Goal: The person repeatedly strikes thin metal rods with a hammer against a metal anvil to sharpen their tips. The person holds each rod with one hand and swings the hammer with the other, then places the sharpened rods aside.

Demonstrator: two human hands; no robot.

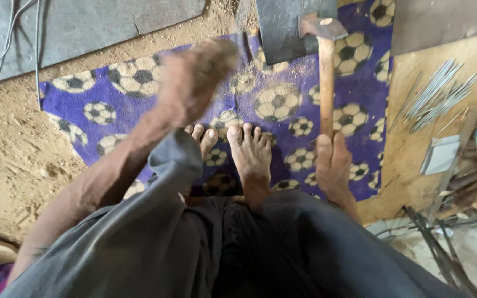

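Note:
My right hand (332, 165) grips the lower end of a wooden-handled hammer (326, 72), whose metal head points away from me over a dark metal sheet (282, 27). My left hand (194, 77) hangs blurred in the air above a purple cloth (100, 94) printed with footballs; its fingers look loosely curled and nothing shows in it. My two bare feet (249, 154) rest on the cloth between my knees, which are covered by dark grey trousers.
Sandy ground lies to the left, with a grey sheet (84, 22) and thin wires at the top left. On the right, a bundle of thin metal rods (437, 94), a small flat metal piece (440, 154) and dark iron bars (443, 248) lie on a wooden board.

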